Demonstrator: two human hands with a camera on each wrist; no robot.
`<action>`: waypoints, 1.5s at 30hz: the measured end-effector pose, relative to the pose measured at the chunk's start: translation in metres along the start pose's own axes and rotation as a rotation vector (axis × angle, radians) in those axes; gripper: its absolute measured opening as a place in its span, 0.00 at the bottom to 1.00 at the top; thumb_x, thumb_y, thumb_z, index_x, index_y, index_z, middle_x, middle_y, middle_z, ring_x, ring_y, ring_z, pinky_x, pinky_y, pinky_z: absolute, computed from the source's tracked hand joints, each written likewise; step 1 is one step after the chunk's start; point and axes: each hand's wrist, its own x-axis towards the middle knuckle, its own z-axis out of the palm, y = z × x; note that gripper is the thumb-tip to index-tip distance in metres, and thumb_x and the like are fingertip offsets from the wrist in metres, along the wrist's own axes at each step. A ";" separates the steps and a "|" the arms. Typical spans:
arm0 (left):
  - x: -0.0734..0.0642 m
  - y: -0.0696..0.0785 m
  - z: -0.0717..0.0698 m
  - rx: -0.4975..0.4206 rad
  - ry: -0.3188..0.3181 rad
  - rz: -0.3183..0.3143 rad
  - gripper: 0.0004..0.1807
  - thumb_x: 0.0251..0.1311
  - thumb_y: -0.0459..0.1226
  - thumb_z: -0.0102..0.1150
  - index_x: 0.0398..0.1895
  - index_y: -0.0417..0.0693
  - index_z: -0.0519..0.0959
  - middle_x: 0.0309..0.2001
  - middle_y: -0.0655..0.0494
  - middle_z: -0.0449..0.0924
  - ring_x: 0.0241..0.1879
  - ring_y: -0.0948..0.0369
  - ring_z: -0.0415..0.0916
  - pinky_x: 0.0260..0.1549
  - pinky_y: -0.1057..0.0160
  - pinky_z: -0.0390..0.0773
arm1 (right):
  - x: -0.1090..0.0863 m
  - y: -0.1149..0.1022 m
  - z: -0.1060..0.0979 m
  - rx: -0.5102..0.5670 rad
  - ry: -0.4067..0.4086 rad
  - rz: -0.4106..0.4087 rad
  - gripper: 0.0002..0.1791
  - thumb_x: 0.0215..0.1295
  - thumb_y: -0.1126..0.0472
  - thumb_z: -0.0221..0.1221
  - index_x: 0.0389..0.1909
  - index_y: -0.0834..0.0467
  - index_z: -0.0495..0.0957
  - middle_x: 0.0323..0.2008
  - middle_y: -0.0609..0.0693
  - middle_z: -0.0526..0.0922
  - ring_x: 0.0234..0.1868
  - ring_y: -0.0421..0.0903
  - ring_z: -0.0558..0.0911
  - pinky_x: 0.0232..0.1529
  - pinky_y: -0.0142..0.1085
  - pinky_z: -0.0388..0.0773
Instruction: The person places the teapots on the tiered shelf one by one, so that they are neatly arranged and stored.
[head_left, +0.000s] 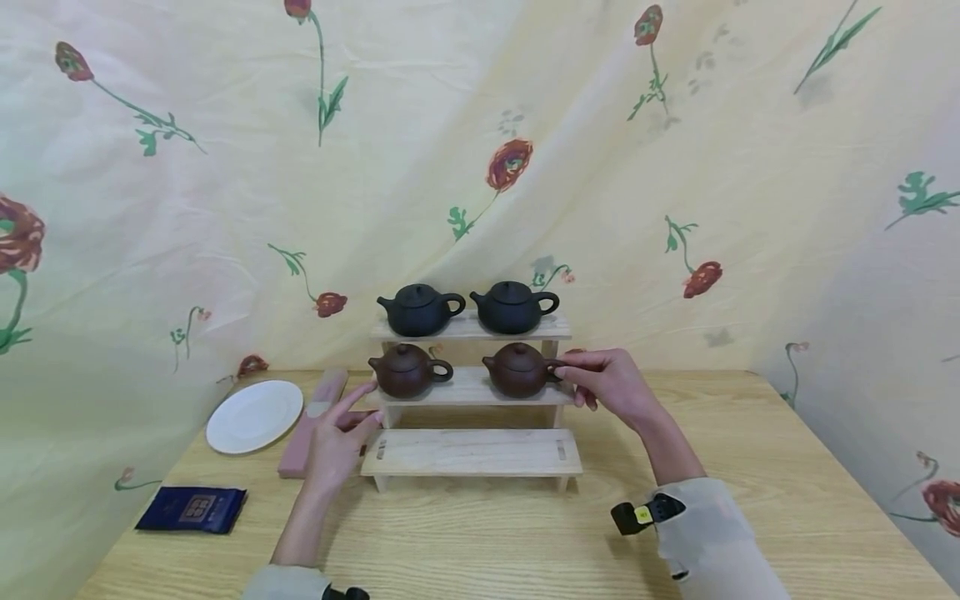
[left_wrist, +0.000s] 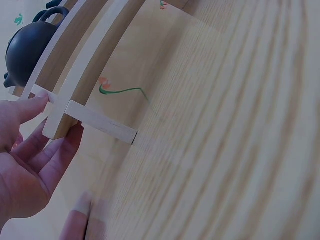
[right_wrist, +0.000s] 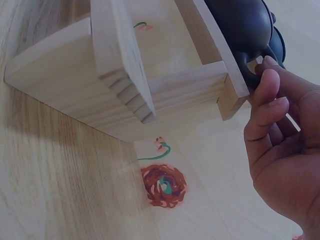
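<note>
A three-tier wooden stand (head_left: 472,454) bears two black teapots on its top tier and two dark brown ones on the middle tier. My right hand (head_left: 609,385) pinches the handle of the right brown teapot (head_left: 517,371), which sits upright at that shelf's right end. The right wrist view shows thumb and fingertips at this handle, beside the board's end. At the stand's left end, my left hand (head_left: 337,442) grips the end of a shelf board (left_wrist: 59,122) between its fingers, close to the left brown teapot (head_left: 403,372).
Behind, the left black teapot (head_left: 417,310) and right black teapot (head_left: 510,307) stand on the top tier. To the left lie a white plate (head_left: 255,417), a long pinkish object (head_left: 303,442) and a dark blue packet (head_left: 192,509). Floral cloth (head_left: 420,167) hangs along the table's back.
</note>
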 end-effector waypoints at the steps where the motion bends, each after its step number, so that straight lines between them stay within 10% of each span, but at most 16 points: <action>1: 0.000 0.000 0.000 0.001 0.001 -0.001 0.26 0.68 0.34 0.70 0.69 0.54 0.81 0.46 0.40 0.91 0.34 0.71 0.81 0.26 0.70 0.77 | 0.000 0.000 0.000 0.006 0.002 0.004 0.15 0.73 0.64 0.65 0.55 0.68 0.86 0.40 0.55 0.84 0.20 0.40 0.79 0.21 0.31 0.75; 10: -0.003 -0.001 -0.001 0.002 -0.002 -0.008 0.26 0.68 0.33 0.70 0.69 0.54 0.81 0.46 0.40 0.91 0.34 0.70 0.81 0.27 0.68 0.78 | 0.000 0.002 0.004 0.024 0.003 0.001 0.15 0.73 0.64 0.66 0.55 0.69 0.86 0.52 0.62 0.80 0.21 0.39 0.80 0.21 0.31 0.75; 45: -0.002 -0.001 0.003 0.010 0.011 -0.013 0.26 0.68 0.33 0.70 0.68 0.56 0.82 0.42 0.44 0.91 0.33 0.66 0.81 0.26 0.68 0.79 | -0.001 0.001 0.004 0.002 0.015 -0.014 0.15 0.73 0.62 0.66 0.55 0.66 0.86 0.37 0.56 0.86 0.22 0.41 0.81 0.23 0.32 0.78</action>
